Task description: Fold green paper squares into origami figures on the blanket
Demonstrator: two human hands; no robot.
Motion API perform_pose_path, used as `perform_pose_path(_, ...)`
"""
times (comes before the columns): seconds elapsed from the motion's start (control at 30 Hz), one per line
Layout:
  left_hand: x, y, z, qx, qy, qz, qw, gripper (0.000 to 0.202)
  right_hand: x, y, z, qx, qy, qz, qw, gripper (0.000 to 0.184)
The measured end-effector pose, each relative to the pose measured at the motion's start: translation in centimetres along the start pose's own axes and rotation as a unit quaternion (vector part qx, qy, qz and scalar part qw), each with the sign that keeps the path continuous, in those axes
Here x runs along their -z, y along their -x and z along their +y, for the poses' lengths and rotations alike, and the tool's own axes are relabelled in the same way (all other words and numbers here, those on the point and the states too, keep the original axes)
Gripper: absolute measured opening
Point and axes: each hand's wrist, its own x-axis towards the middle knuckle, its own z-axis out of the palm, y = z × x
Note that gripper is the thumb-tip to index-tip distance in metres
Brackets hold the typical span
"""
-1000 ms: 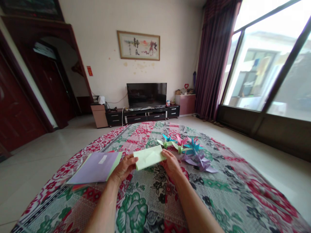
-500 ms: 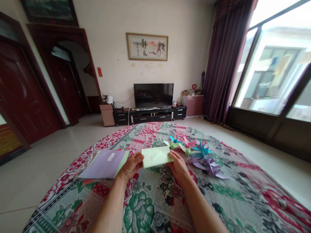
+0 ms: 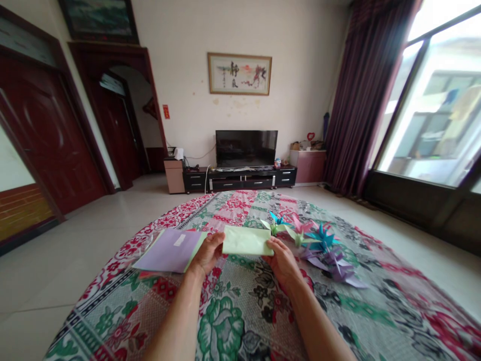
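Both my hands hold a folded pale green paper (image 3: pixel 246 241) just above a flowered cloth (image 3: pixel 233 321). My left hand (image 3: pixel 208 254) pinches the paper's left edge. My right hand (image 3: pixel 282 258) grips its lower right corner. A stack of paper sheets with a lilac sheet on top (image 3: pixel 169 250) lies just left of my left hand. Several folded paper figures (image 3: pixel 319 245) in green, pink, blue and purple sit on the cloth to the right of my right hand.
The flowered cloth covers a round surface that falls away to a tiled floor (image 3: pixel 56 271) on all sides. Far ahead stand a television (image 3: pixel 246 148) on a low black cabinet, dark wooden doors (image 3: pixel 48 140) at left, and a large window with purple curtains (image 3: pixel 356 95) at right.
The view has swung to the left, so hands and paper sit further right in the picture. The green paper has levelled out from a tilt. Both hands keep their hold.
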Motion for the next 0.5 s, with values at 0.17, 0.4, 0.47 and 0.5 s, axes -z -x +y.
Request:
perform_pose_path(0.17, 0.20, -0.45, -0.03, -0.004, -0.016, 0.052, 0.999, 0.029, 0.19, -0.10, -0.05, 0.014, 0.011, -0.004, 1.000, 0.025)
perform_pose_path(0.4, 0.06, -0.69, 0.03, -0.013, -0.033, 0.088, 0.996, 0.026, 0.37, -0.37, 0.18, 0.028, 0.032, 0.005, 0.999, 0.032)
perform_pose_path(0.47, 0.03, -0.68, 0.02, -0.014, -0.033, 0.085, 0.996, 0.026, 0.30, -0.34, 0.17, 0.030, 0.031, 0.006, 0.999, 0.033)
perform_pose_path(0.5, 0.03, -0.68, 0.00, -0.015, -0.033, 0.083, 0.996, 0.026, 0.26, -0.32, 0.17, 0.031, 0.031, 0.006, 0.999, 0.033)
